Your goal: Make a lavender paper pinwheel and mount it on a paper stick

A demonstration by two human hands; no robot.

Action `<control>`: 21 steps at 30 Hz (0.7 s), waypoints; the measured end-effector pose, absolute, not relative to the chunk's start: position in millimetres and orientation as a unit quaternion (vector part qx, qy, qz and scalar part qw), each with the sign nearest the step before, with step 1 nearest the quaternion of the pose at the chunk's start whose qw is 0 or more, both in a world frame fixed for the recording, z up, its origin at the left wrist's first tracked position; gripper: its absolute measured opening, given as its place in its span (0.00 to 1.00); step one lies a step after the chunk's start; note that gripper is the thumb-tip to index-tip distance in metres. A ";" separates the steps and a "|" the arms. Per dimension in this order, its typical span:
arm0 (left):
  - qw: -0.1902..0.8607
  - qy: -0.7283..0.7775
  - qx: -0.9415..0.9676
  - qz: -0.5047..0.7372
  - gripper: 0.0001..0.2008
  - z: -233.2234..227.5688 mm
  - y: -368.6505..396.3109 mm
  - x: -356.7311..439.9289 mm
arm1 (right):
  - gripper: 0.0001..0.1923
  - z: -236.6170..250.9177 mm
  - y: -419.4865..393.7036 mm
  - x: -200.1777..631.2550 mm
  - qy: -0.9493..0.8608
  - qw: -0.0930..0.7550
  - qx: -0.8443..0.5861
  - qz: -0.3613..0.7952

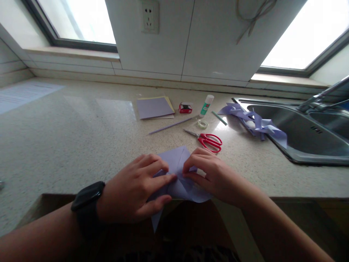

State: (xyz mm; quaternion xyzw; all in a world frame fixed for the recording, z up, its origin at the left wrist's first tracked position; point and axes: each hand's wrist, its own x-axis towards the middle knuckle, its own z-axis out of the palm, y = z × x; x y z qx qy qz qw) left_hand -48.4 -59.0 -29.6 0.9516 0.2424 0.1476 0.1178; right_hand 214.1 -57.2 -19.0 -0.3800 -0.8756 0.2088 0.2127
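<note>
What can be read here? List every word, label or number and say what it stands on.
No text can be read.
Glue bottle: green label, print too small.
Red box: markings blurred.
Watch on the left wrist: face dark.
Wall socket: no lettering visible.

We press our left hand (135, 187) and right hand (211, 174) on a folded lilac paper (177, 163) at the counter (68, 145) edge, red scissors (208, 141) just beyond.

Blown-out windows (79, 22) (perhaps daylight), dim foreground
</note>
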 end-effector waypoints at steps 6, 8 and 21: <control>0.092 0.239 0.957 0.139 0.20 -30.9 -59.1 -47.1 | 0.03 -26.3 -54.0 208.5 -0.875 0.214 -0.383 0.205; 0.080 0.235 0.959 0.135 0.21 -31.5 -59.6 -47.2 | 0.03 -27.9 -54.0 207.8 -0.876 0.217 -0.380 0.203; 0.013 0.217 0.964 0.154 0.21 -36.0 -63.3 -47.7 | 0.05 -30.1 -55.2 201.2 -0.862 0.246 -0.396 0.199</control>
